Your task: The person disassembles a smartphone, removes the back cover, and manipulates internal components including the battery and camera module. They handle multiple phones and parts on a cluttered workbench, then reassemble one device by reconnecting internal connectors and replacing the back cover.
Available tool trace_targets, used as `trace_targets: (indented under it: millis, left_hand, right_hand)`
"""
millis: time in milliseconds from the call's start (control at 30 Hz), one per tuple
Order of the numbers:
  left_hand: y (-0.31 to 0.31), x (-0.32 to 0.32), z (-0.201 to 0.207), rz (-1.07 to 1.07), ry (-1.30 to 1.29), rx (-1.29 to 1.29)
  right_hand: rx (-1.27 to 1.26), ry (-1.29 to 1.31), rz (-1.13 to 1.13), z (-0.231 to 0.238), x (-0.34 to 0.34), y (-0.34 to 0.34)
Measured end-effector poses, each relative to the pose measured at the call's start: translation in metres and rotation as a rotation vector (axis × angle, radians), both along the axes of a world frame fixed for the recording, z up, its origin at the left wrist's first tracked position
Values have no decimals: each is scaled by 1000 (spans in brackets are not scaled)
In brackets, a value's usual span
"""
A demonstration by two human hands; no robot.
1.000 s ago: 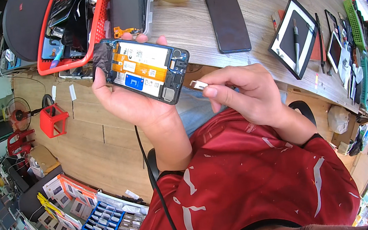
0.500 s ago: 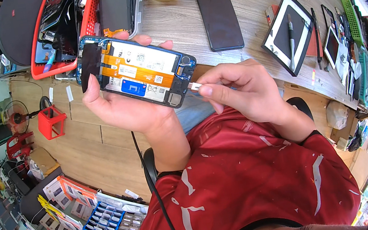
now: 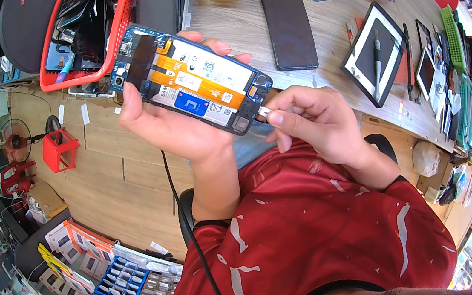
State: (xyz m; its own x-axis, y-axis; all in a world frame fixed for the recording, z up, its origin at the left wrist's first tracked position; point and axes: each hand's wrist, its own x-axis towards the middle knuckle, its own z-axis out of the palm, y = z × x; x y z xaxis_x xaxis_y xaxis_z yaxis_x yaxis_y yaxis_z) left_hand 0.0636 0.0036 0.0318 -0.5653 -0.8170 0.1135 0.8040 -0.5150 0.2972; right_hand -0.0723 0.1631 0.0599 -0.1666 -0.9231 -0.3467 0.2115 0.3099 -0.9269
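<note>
With the left hand palm-up, cradles an opened phone, with thumb at near edge and fingertips past far edge. Right of this grip, pinches a white connector between thumb and forefinger of the right hand, at the phone's right end; cannot tell whether inserted.

The head view, a wide fisheye, looks steeply down from above the red shirt, with the wood-grain table across its top; the left hand and right hand are near, the wood-plank floor farther off.
</note>
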Motion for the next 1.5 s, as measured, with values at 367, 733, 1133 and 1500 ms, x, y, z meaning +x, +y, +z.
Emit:
trace_targets:
  millis: [367, 733, 1133, 1500]
  left_hand:
    - [20, -12, -3, -56, 6, -33]
    - [35, -20, 12, -42, -382, 112]
    - [35, -16, 1, -55, -410, 40]
    - [29, -24, 9, -99, -340, -152]
  right_hand:
    - [-584, 1272, -67, 11, -17, -11]
    - [-552, 1428, -73, -5, -8, -34]
    - [-542, 1382, -46, -13, -5, -30]
    - [-600, 1282, -54, -15, -8, -32]
